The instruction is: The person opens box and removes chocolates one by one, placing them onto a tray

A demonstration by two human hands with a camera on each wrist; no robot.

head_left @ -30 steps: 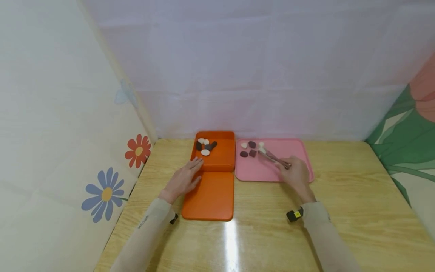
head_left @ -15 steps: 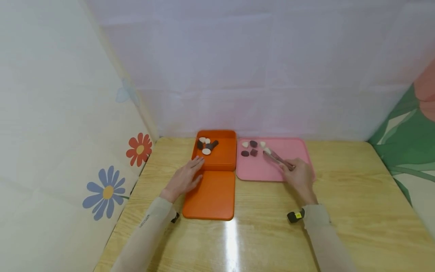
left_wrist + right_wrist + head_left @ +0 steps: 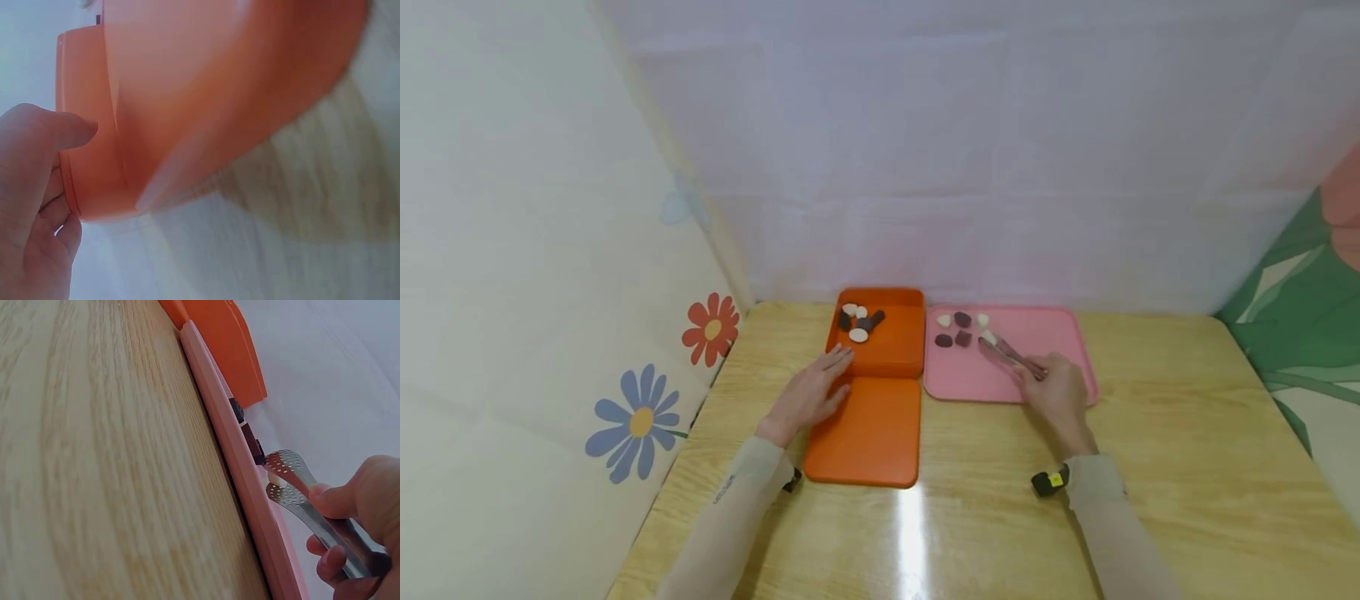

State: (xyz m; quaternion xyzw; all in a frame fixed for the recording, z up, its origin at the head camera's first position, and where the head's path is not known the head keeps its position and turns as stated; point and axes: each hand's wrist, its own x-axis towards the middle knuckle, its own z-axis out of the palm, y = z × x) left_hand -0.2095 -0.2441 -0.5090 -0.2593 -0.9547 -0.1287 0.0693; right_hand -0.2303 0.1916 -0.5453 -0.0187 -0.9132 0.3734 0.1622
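My left hand [image 3: 808, 396] holds the front left corner of an orange box [image 3: 898, 342], the thumb on its front wall in the left wrist view. Several dark and white pieces [image 3: 859, 335], like chocolates, lie in the box's left half. Over a pink tray [image 3: 1030, 321], my right hand [image 3: 1060, 400] grips metal tongs [image 3: 331, 528] with perforated ends. A small white piece [image 3: 277, 480] sits between the tong ends; whether it touches the tray I cannot tell. Left of the tongs, a dark square piece [image 3: 963, 339] and several other dark and white pieces lie on the tray.
An orange lid-like panel [image 3: 868, 442] lies flat on the wooden table [image 3: 977, 517], against the box's front. Box and tray stand side by side near the back wall sheet [image 3: 880, 167]. A flowered sheet [image 3: 640, 421] borders the left side.
The tongs have shifted slightly right and toward me, away from the other tray pieces, with the white piece between their ends. My left hand stays at the box corner.
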